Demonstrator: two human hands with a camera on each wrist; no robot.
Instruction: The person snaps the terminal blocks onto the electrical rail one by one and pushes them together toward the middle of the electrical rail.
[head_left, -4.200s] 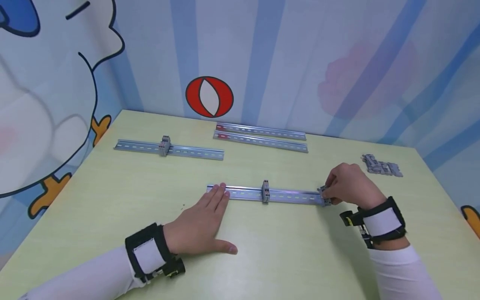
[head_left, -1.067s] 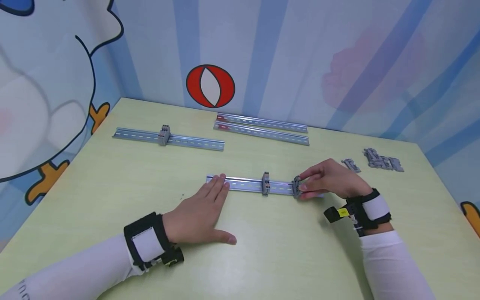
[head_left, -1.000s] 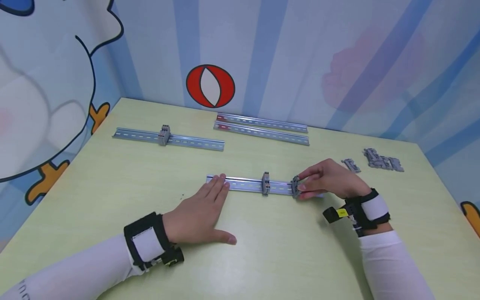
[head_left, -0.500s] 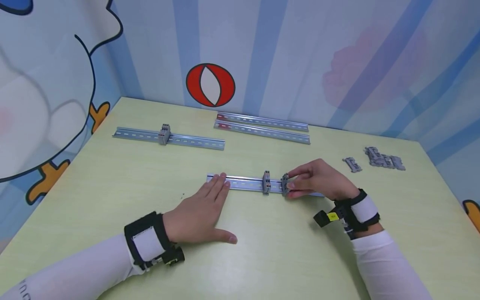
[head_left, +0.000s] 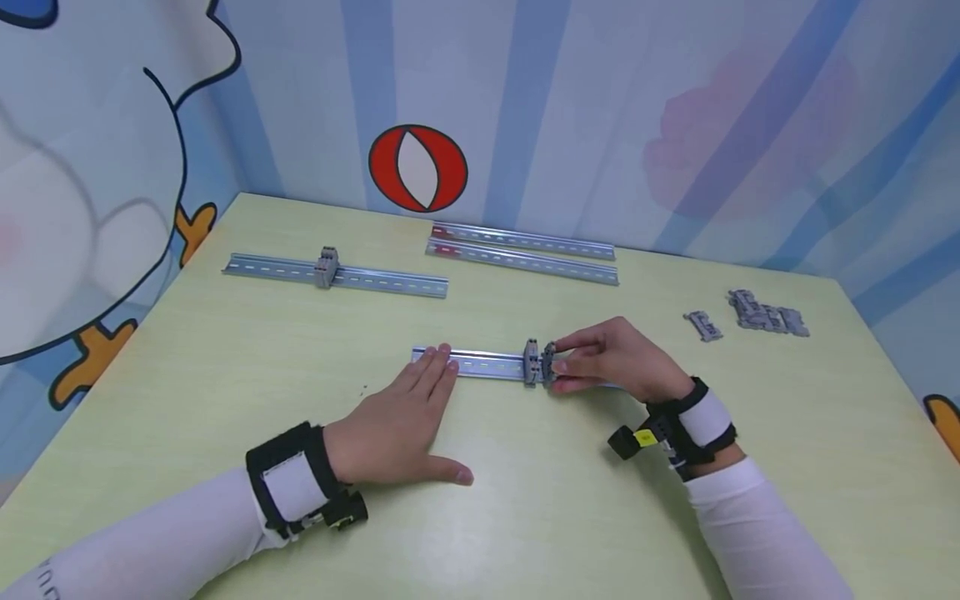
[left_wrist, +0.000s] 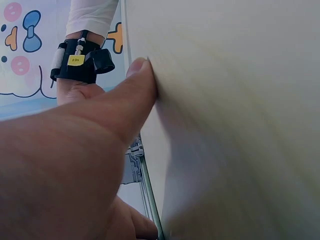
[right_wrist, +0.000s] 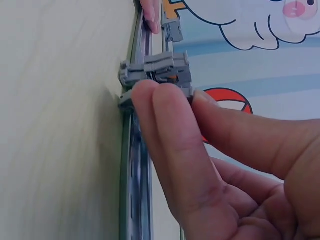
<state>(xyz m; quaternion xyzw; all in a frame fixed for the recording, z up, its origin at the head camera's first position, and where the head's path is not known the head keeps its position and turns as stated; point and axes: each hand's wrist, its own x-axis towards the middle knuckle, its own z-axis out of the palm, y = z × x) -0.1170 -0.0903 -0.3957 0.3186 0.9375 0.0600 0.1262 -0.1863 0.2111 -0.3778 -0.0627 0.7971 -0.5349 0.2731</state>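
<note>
A slotted metal DIN rail (head_left: 487, 365) lies across the middle of the table. My left hand (head_left: 393, 429) lies flat, its straight fingertips pressing on the rail's left end, thumb spread on the tabletop. Near the rail's middle stand grey terminal blocks (head_left: 531, 363). Just right of them, my right hand (head_left: 618, 362) pinches another grey terminal block (head_left: 549, 364) seated on the rail. In the right wrist view a narrow gap separates this pinched block (right_wrist: 127, 101) from its neighbours (right_wrist: 155, 70). The right hand covers part of the rail's right portion.
Another rail (head_left: 390, 282) with grey terminal blocks (head_left: 326, 268) on it lies at the back left. Two rails with red marks (head_left: 525, 240) lie by the wall. At the right are a loose terminal block (head_left: 703, 326) and a cluster of several more (head_left: 767, 314).
The right hand was at the rail's right end, then slid a terminal block leftward along the rail toward the standing blocks. A loose block now lies beside the cluster. The left hand stayed put.
</note>
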